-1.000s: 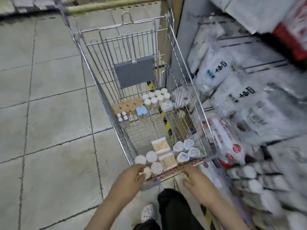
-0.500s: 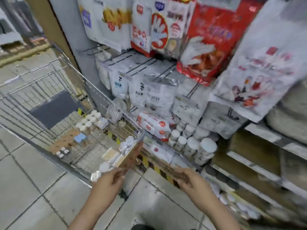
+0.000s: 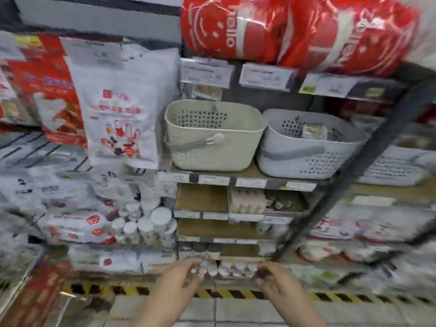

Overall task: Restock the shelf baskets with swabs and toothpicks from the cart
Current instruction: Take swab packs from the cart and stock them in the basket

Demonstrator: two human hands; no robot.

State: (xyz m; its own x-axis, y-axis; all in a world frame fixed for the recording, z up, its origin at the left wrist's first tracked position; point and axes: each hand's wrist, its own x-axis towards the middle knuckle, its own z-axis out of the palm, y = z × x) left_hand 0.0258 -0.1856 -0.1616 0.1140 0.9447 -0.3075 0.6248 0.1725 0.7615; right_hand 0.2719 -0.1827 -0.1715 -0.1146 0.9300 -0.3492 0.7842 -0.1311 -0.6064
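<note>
Head view, heavy blur. Left hand (image 3: 180,280) at 6 o'clock grips the left end of a tray (image 3: 226,270) of small white-capped containers; right hand (image 3: 278,283), just toward 5 o'clock, fingers curled on the tray's right end. Tray held level, low in front of the shelf (image 3: 236,179). Cream basket (image 3: 213,135) at centre, interior looks bare. Grey basket (image 3: 311,147) touching it at 3 o'clock, one small pack inside. Red bags (image 3: 295,31) at 12 o'clock. White jars (image 3: 146,225) at 8 o'clock. Striped floor edge (image 3: 212,292) under the hands.
</note>
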